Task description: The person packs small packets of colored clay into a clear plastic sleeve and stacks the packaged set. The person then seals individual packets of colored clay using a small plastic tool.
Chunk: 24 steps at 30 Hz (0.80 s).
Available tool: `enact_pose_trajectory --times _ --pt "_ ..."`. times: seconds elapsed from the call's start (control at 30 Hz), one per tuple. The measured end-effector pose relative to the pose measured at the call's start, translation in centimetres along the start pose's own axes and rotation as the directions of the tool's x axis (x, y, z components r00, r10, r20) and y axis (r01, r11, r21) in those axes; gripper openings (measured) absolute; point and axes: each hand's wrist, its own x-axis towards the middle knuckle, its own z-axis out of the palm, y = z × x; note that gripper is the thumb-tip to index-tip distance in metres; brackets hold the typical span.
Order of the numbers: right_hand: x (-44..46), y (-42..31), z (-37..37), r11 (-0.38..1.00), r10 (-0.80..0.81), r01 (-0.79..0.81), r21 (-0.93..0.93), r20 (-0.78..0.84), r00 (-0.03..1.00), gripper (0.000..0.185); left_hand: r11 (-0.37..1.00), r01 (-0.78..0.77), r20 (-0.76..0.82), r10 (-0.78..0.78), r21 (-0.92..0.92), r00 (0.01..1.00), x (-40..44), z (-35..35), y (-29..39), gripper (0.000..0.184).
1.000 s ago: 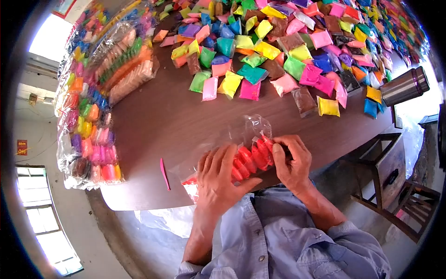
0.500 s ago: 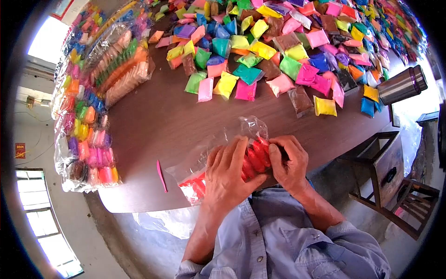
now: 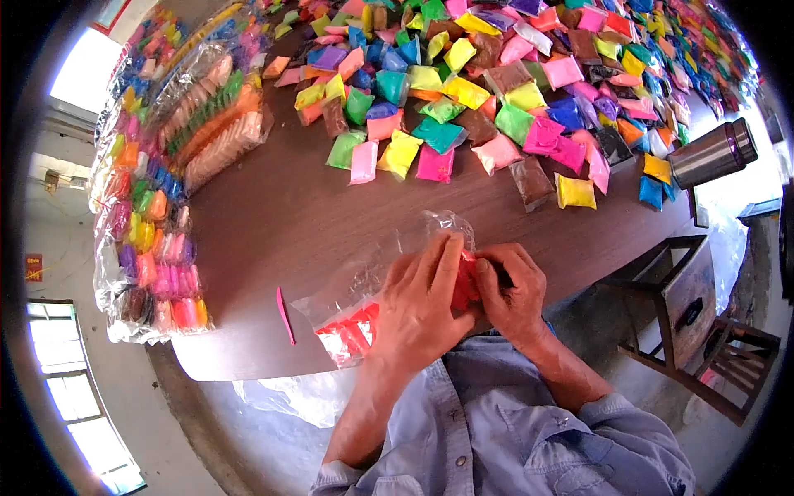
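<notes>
A person in a blue shirt works at a brown table (image 3: 281, 219), the left hand (image 3: 422, 302) laid over a clear bag (image 3: 374, 269) of red packets (image 3: 356, 331), fingers extended, thumb apart. The right hand (image 3: 513, 289) curls at the row's 3 o'clock end; whether it pinches a packet cannot be told. The bag lies at the table's near edge, 6 o'clock. Around the hands: a pink tool (image 3: 285, 315) at 9 o'clock, filled bags (image 3: 223, 153) at 10, loose colored packets (image 3: 442, 132) at 12, a metal flask (image 3: 711, 157) at 2.
</notes>
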Motion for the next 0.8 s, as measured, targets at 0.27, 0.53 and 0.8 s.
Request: enact_pose_trajectory --times 0.27,0.53,0.8 --pt "-0.1 0.5 0.0 1.000 -0.030 0.030 -0.005 -0.012 0.999 0.010 0.998 -0.034 0.084 0.038 -0.048 0.996 0.0 0.8 -1.0 0.075" --pt "-0.2 0.5 0.1 1.000 -0.017 0.017 0.022 -0.009 1.000 0.008 1.000 -0.007 -0.059 0.007 0.011 0.998 -1.3 -1.7 0.1 0.077" --pt "0.2 -0.9 -0.8 0.955 -0.268 0.271 -0.123 0.045 0.962 0.021 0.977 0.163 -0.202 -0.134 0.135 0.970 -8.4 -4.4 -4.6 0.052"
